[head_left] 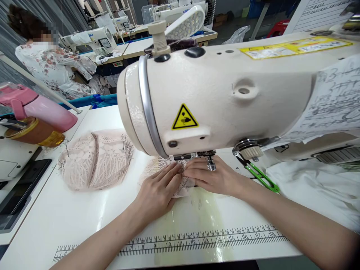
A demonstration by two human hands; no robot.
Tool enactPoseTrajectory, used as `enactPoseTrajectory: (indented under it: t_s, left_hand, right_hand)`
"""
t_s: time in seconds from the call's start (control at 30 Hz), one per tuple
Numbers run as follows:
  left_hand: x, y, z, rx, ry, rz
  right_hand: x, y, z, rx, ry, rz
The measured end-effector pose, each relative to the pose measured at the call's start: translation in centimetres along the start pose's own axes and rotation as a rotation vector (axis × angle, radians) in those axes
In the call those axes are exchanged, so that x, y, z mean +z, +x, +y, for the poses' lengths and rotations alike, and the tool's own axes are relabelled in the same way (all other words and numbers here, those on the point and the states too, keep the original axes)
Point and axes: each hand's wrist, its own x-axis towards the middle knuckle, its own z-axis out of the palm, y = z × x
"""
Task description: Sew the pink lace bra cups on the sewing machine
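Both hands lie flat on a small pale lace piece [161, 163] directly under the head of a cream sewing machine [225, 93]. The left hand [157, 191] and right hand [210, 178] keep their fingers straight and pressed together, tips meeting on the lace; the presser foot seems to sit just above them, though the head hides most of it. The white table [70, 217] bears a printed ruler [197, 240]. A pile of pink lace cups [92, 159] sits left, green snips [260, 176] right. Behind, a co-worker [53, 63] sits at another machine [92, 39] in a workshop row.
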Motion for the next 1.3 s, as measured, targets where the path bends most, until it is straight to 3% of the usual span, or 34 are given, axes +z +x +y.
enactPoseTrajectory:
  t_s: [0.3, 0.47, 0.67, 1.07, 1.3]
  left_hand:
    - [-0.1, 0.0, -0.4, -0.012, 0.001, 0.007]
    - [-0.3, -0.3, -0.9, -0.026, 0.003, 0.011]
    - [-0.5, -0.3, -1.4, -0.054, 0.016, 0.016]
    - [-0.1, 0.0, -1.3, -0.130, 0.044, 0.030]
    - [-0.3, 0.1, -1.0, -0.143, 0.083, -0.002]
  right_hand:
    - [-0.6, 0.2, -1.1, 0.038, -0.126, -0.017]
    - [1.1, 0.2, -1.5, 0.027, -0.049, 0.083]
    - [2.8, 0.2, -1.3, -0.022, 0.036, 0.042]
    - [2.7, 0.5, -1.2, -0.028, -0.019, 0.034]
    - [1.7, 0.5, -1.8, 0.082, -0.058, 0.009]
